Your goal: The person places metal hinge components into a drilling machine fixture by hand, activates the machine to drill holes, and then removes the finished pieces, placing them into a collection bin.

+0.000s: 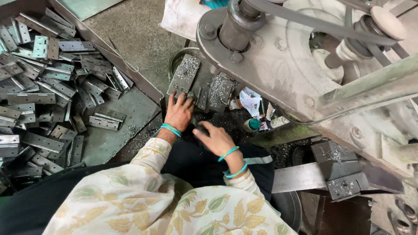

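My left hand (179,112) reaches forward onto the drill press table (187,72), its fingers pressing a grey metal hinge (201,98) that lies under the spindle (236,24). The table is strewn with metal shavings. My right hand (214,138) rests just behind it, fingers curled around a dark part at the table's near edge; what it grips is mostly hidden. Both wrists wear turquoise bangles, and my sleeves are cream with a leaf print.
A metal tray (130,106) at the left holds a heap of several grey hinges (41,82). The machine's large grey head (278,65) with its belt and white-knobbed lever (385,21) hangs over the right. A small teal-capped bottle (251,125) stands beside the table.
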